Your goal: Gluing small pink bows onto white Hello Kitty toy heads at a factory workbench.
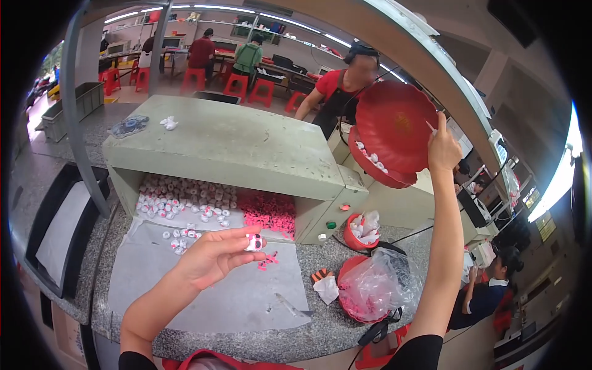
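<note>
My left hand (213, 256) pinches a small white rounded piece with dark and pink marks (254, 242) above the grey sheet (209, 296). Raised at the right, my right hand (445, 150) grips the edge of a red scalloped plastic basin (398, 114), which is tilted so its inside faces me. Several white pieces (373, 158) lie along the basin's lower left part. Inside the pale green box-shaped housing (222, 132) are a heap of white pieces (179, 197) and a heap of small pink pieces (271, 216). A few of both kinds lie on the sheet.
A small red bucket (361, 237) with white scraps and a red basin (364, 314) partly under clear plastic stand on the speckled counter. A black tray (58, 237) is at the left. A person in red (345, 86) stands behind the housing; others sit farther back.
</note>
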A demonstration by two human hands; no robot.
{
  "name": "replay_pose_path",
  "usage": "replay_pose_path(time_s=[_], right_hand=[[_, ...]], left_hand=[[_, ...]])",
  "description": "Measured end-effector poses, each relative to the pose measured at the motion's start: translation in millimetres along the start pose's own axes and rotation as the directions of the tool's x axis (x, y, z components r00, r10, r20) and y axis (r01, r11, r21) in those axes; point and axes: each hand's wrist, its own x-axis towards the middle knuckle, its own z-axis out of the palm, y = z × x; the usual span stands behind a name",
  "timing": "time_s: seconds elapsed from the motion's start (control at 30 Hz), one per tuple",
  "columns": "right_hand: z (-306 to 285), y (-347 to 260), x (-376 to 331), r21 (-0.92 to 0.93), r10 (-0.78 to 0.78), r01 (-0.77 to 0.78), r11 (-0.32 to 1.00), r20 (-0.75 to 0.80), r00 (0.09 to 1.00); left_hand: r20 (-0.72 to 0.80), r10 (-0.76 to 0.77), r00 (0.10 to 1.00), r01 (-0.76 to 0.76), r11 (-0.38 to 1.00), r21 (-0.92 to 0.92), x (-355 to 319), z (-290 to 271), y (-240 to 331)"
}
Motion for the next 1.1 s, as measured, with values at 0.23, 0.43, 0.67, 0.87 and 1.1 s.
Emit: replay_pose_path(time_s=[0.23, 0.43, 0.67, 0.87, 1.1], right_hand=[[-34.2, -11.2, 9.4, 0.071, 0.484, -0.511, 0.856, 0.234, 0.843], [-25.9, 15.2, -45.6, 0.675, 0.165, -0.738, 0.008, 0.727, 0.667], [-145.8, -129.6, -182.3, 0.645, -0.514, -0.762, 0.056, 0.673, 0.532], [-261.7, -345.1, -307.2, 0.212, -0.855, -0.977, -0.033, 0.500, 0.137], [-315.9, -389.9, -325.5, 0.321, -0.764, -0.946, -0.050, 0.597, 0.243]], left_hand=[[-0.102, 0.069, 0.992, -0.079, 0.992, -0.102, -23.1, -26.6, -2.2], [-0.141, 0.295, 0.945, -0.317, 0.932, -0.174, -99.0, -53.9, 6.8], [-0.478, 0.606, 0.635, -0.616, 0.772, 0.159, -219.7, -69.9, -2.6], [-0.504, 0.624, 0.596, -0.425, 0.779, 0.462, -246.1, -71.4, -17.7], [-0.399, 0.611, 0.683, -0.462, 0.785, 0.411, -217.0, -89.9, -33.6]])
